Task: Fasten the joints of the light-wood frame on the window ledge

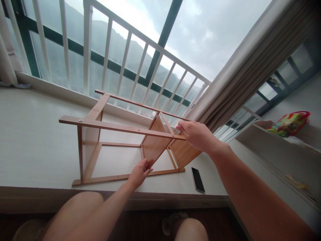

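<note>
The left hand (139, 173) pinches the rack's (120, 140) panel (154, 142); the right hand (195, 134), at 2 o'clock, grips its top rail (117, 126).

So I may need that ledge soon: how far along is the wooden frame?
Done: the light wooden frame already has rails and two panels joined. In hand: the left hand touches the middle panel's lower edge, the right hand rests on the upper rail's end. Left: open bays without panels.

no text, label or number is legible on anything here.
</note>
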The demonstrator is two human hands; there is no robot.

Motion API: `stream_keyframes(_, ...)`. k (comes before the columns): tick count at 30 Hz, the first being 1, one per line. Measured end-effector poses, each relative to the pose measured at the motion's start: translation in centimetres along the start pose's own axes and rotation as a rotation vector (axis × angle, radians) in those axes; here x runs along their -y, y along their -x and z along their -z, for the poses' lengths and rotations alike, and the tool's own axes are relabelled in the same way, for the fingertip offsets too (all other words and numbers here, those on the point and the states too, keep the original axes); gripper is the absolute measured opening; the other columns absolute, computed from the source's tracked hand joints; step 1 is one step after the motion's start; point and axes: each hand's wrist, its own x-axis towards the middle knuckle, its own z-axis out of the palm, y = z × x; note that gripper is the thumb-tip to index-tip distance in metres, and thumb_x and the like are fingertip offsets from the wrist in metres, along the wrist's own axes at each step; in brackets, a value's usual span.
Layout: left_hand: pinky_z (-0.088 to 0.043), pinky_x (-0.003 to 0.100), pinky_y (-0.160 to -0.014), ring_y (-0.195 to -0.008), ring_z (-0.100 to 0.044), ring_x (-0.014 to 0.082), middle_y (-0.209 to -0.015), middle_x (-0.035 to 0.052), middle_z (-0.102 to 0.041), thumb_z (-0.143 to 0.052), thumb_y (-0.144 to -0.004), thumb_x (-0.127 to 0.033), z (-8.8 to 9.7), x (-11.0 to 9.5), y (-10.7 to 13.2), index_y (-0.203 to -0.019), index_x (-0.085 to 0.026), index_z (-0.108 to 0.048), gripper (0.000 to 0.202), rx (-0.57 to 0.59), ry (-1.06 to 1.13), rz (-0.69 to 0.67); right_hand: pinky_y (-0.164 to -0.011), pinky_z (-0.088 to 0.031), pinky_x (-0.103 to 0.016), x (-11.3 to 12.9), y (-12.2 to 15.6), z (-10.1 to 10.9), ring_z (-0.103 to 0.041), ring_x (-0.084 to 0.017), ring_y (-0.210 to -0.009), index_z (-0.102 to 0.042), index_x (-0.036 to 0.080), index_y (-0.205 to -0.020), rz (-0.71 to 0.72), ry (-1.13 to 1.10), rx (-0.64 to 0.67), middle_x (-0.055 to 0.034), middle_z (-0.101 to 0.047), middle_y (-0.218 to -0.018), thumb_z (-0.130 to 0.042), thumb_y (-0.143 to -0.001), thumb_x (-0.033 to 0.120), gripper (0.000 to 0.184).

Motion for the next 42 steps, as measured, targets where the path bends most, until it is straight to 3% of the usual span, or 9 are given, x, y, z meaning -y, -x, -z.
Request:
stream_keyframes(9, -0.039, 0.028, -0.067, -0.067, -0.047, 0.0136, -0.083, -0.0011, -0.052, -0.058, -0.083, -0.038, 0.1, -0.3, 0.1, -0.085, -0.022, -0.045, 0.02, 0.004, 0.006, 0.014, -0.059, -0.028, -0.025, -0.6, 0.1, -1.5, -0.057, -0.016, -0.067, -0.053, 0.023, -0.081, 0.063, -0.144, -0.098, -0.0017, -0.065, -0.072, -0.035, -0.1, 0.035, 0.028)
stream_keyframes(13, -0.039, 0.028, -0.068, -0.067, -0.047, 0.0136, -0.083, -0.0012, -0.052, -0.058, -0.083, -0.038, 0.3, -0.5, 0.2, -0.085, -0.022, -0.046, 0.02, 0.003, 0.008, 0.019, -0.06, -0.029, -0.024, -1.0, -0.3, -1.7, -0.05, -0.015, -0.06, -0.052, 0.022, -0.078, 0.112, -0.238, -0.084, -0.0004, -0.06, -0.067, -0.037, -0.099, 0.036, 0.03)
stream_keyframes(24, -0.037, 0.028, -0.067, -0.068, -0.046, 0.0143, -0.082, -0.0009, -0.051, -0.057, -0.083, -0.038, 0.5, -0.7, 0.1, -0.083, -0.022, -0.044, 0.02, 0.011, 0.001, 0.016, -0.064, -0.032, -0.024, -1.4, 0.0, -1.3, -0.055, -0.015, -0.071, -0.056, 0.021, -0.079, 0.193, -0.286, -0.099, -0.0025, -0.065, -0.077, -0.04, -0.097, 0.029, 0.026)
stream_keyframes(35, -0.039, 0.028, -0.068, -0.067, -0.047, 0.0144, -0.082, -0.0005, -0.052, -0.057, -0.082, -0.037, 0.4, -0.7, 0.1, -0.083, -0.022, -0.045, 0.019, 0.008, 0.008, 0.026, -0.065, -0.032, -0.024, -1.4, -0.5, -1.0, -0.06, -0.017, -0.078, -0.055, 0.022, -0.082, 0.194, -0.185, -0.02, -0.0029, -0.067, -0.083, -0.036, -0.1, 0.035, 0.029)
stream_keyframes(42, -0.039, 0.028, -0.068, -0.067, -0.047, 0.0143, -0.082, -0.0007, -0.052, -0.056, -0.083, -0.038, 0.4, -0.6, 0.2, -0.084, -0.022, -0.046, 0.019, 0.005, 0.025, 0.012, -0.064, -0.031, -0.026, -1.4, -0.3, 0.0, -0.06, -0.02, -0.085, -0.052, 0.023, -0.091, 0.221, -0.172, 0.103, -0.0039, -0.066, -0.09, -0.027, -0.1, 0.049, 0.037)
